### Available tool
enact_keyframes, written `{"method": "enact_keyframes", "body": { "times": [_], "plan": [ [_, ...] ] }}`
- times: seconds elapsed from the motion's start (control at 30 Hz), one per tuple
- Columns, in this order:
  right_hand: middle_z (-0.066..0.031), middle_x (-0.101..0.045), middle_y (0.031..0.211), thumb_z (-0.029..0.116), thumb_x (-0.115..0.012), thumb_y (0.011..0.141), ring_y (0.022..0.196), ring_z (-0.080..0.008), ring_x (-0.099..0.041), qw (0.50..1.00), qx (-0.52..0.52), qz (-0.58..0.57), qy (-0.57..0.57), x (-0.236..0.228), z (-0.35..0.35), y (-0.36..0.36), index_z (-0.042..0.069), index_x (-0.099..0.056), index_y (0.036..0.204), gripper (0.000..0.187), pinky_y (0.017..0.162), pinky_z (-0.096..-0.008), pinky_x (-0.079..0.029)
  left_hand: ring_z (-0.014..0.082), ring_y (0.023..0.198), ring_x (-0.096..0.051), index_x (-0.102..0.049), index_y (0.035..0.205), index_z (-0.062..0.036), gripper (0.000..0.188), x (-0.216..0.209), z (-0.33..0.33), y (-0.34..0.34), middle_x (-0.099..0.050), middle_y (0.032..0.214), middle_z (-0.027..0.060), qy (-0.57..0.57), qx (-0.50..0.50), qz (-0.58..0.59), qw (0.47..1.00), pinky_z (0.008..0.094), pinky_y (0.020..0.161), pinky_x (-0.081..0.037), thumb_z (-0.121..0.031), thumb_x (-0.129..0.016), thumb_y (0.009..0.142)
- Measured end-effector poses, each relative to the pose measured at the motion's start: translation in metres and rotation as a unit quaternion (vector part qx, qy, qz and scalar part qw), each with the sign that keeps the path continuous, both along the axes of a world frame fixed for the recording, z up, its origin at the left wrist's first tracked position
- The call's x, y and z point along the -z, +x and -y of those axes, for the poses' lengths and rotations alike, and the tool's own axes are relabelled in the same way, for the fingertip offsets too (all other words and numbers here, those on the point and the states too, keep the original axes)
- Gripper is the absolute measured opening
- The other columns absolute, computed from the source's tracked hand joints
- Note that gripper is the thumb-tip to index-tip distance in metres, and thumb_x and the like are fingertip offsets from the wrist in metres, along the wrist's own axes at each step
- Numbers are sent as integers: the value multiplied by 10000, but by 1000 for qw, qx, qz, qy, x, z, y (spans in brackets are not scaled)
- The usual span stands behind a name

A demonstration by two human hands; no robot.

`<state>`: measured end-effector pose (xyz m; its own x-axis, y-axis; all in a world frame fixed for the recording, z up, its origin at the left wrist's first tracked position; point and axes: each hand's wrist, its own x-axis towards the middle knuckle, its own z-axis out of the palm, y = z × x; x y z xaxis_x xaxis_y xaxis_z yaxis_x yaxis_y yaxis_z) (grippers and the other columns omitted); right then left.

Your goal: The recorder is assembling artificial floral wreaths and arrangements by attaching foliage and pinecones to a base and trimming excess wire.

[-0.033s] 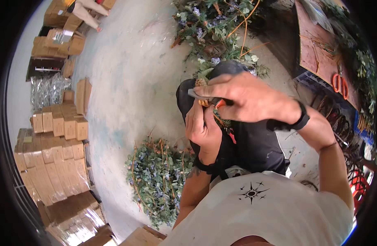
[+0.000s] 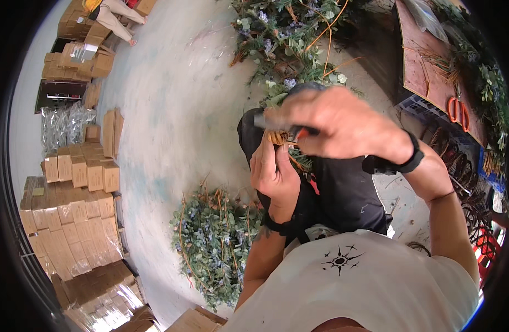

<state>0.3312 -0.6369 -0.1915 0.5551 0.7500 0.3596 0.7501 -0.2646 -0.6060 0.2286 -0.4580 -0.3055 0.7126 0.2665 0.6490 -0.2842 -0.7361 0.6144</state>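
Observation:
In front of my knees, my left hand (image 2: pixel 275 177) pinches a golden-brown, ribbed piece (image 2: pixel 277 136) that looks like bound stems, between thumb and fingers. Just above it, my right hand (image 2: pixel 343 123) is closed around a hand tool with a grey metal end (image 2: pixel 261 120) and an orange-and-black part (image 2: pixel 305 133). Motion smears the tool and the right fingers, so its exact kind is not clear. Green leaves show beside and below the piece, between my knees. Much of the piece is hidden behind the right hand.
Leafy garlands with blue flowers (image 2: pixel 215 243) lie on the floor at left, and more greenery (image 2: pixel 282 44) lies ahead. Orange-handled scissors (image 2: pixel 459 113) rest on the board table (image 2: pixel 431 72) at right. Cardboard boxes (image 2: pixel 80 213) are stacked far left; a person (image 2: pixel 113 16) is beyond.
My right hand and the tool have shifted slightly and are more blurred. The brown ribbed piece shows more from beneath the tool. My left hand stays in nearly the same place.

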Motion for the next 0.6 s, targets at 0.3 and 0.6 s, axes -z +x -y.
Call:
{"method": "enact_keyframes", "body": {
  "times": [0.3, 0.6],
  "plan": [
    [-154, -699, 1317, 11, -703, 711, 1147, -360, -681, 999, 48, 19, 11, -31, 12, 0, 57, -647, 1371, 663, 957, -410, -570, 290, 868, -706, -687, 1243, 72, 326, -5, -2, 9, -744, 1043, 184, -25, 28, 48, 998, 383, 758, -555, -5, -729, 929],
    [-126, -682, 1319, 229, -646, 836, 1143, -380, -672, 826, 514, -69, -222, 82, 217, 48, 278, -597, 1437, 604, 970, -481, -546, 205, 1003, -691, -656, 1287, 59, 372, -29, -26, 22, -696, 1268, 142, -145, 116, -84, 979, 302, 800, -558, 19, -671, 918]
  ]
}}
